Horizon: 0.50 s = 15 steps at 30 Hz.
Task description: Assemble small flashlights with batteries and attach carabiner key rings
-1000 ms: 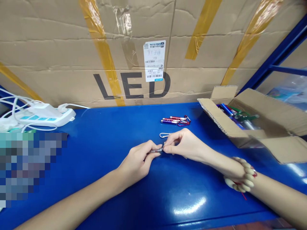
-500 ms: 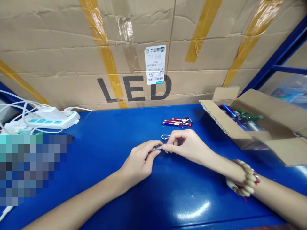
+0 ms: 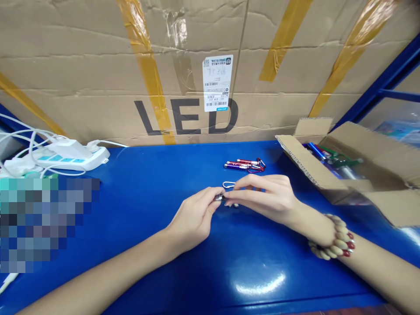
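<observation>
My left hand (image 3: 193, 214) is closed on a small silver metal cylinder (image 3: 218, 198), pinched between thumb and fingertips. Most of that cylinder is hidden in the grip, and its right end looks dark. My right hand (image 3: 274, 194) reaches in from the right, its fingertips pressed together at this dark end; its thumb is mostly hidden. Just behind the right fingers lies a silver carabiner clip (image 3: 227, 184) on the blue table. Small shiny metal pieces (image 3: 234, 205) rest under the right hand, partly covered.
Red and blue metal penlights (image 3: 236, 166) with a red clip lie farther back. An open cardboard box (image 3: 308, 170) at the right holds several similar tubes. White power strips (image 3: 78, 161) with cables stand left. A large carton (image 3: 183, 65) marked LED backs the blue table (image 3: 164, 280).
My right hand has turned, its fingers now stretched longer toward the cylinder and its back raised. The left hand keeps its hold. The view has shifted slightly.
</observation>
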Each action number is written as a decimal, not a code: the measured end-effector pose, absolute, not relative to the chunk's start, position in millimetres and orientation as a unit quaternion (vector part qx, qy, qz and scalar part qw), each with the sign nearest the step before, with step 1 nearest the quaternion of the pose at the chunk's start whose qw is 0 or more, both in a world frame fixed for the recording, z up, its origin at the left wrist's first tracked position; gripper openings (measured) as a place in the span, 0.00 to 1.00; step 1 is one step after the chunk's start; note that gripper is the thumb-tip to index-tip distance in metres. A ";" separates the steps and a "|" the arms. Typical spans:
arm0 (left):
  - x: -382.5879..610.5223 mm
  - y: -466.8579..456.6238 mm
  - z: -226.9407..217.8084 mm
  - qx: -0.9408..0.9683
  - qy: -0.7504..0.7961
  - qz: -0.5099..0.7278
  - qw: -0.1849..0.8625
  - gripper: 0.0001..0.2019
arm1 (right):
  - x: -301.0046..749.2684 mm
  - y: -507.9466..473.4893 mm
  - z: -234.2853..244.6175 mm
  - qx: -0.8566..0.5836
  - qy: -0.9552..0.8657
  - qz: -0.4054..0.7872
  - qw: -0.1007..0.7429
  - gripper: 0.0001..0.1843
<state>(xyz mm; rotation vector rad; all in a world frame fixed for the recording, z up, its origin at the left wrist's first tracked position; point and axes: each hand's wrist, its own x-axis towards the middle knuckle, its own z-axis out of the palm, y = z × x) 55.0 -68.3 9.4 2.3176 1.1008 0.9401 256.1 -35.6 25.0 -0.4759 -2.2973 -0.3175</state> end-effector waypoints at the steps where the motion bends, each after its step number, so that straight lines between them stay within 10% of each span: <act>1: 55.3 -68.7 10.3 0.832 0.395 0.331 0.205 0.10 | 256.0 -35.9 25.4 -0.182 -0.900 -0.126 0.375 0.08; 15: 55.3 -68.9 9.1 0.826 0.395 0.323 0.241 0.11 | 256.6 -36.0 31.3 -0.187 -0.907 -0.111 0.362 0.07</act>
